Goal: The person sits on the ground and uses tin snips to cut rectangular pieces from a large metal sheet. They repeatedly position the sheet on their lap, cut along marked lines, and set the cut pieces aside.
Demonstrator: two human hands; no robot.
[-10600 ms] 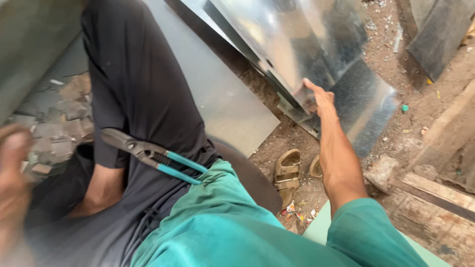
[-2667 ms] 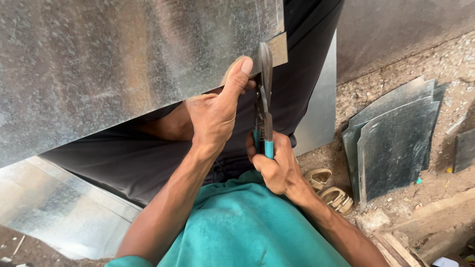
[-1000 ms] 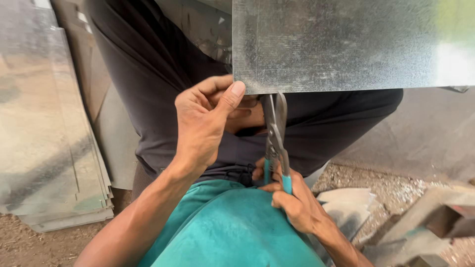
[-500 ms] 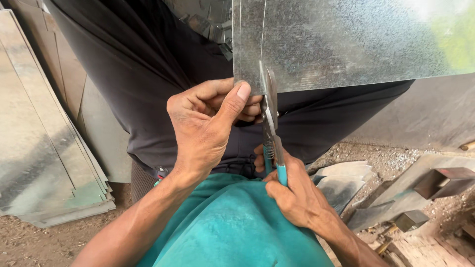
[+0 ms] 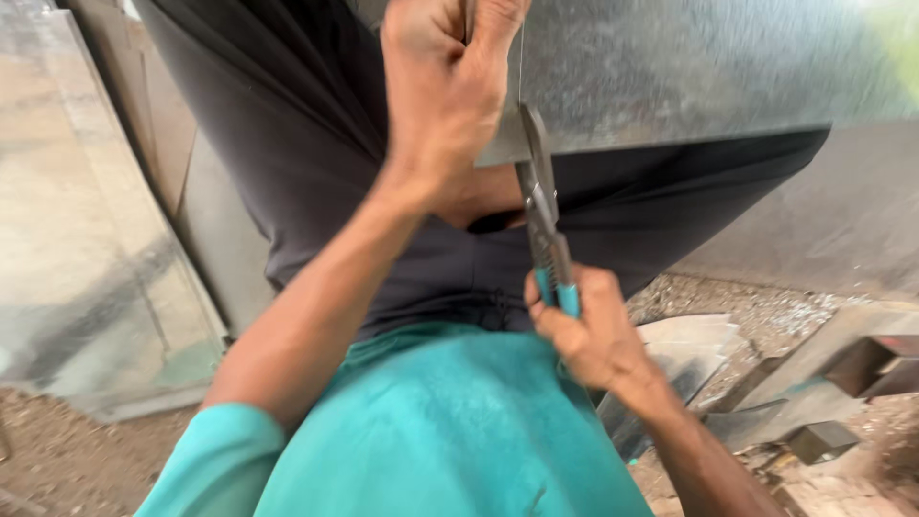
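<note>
Left hand (image 5: 442,81) gripped lower edge of galvanized sheet (image 5: 670,67), fingers closed over it. Right hand (image 5: 586,330) squeezed teal-handled snips (image 5: 542,215), blades biting sheet's edge over lap. Sheet looked thin, springy, sharp-edged; best held close beside cut.

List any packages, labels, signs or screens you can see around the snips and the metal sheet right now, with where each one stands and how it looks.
None in view: no package, label, sign or screen.
What shows instead: a bare grey metal sheet held up by the left hand.
Snips with teal grips in the right hand, blades at the sheet's lower edge.
Plain stacked sheets at left.
</note>
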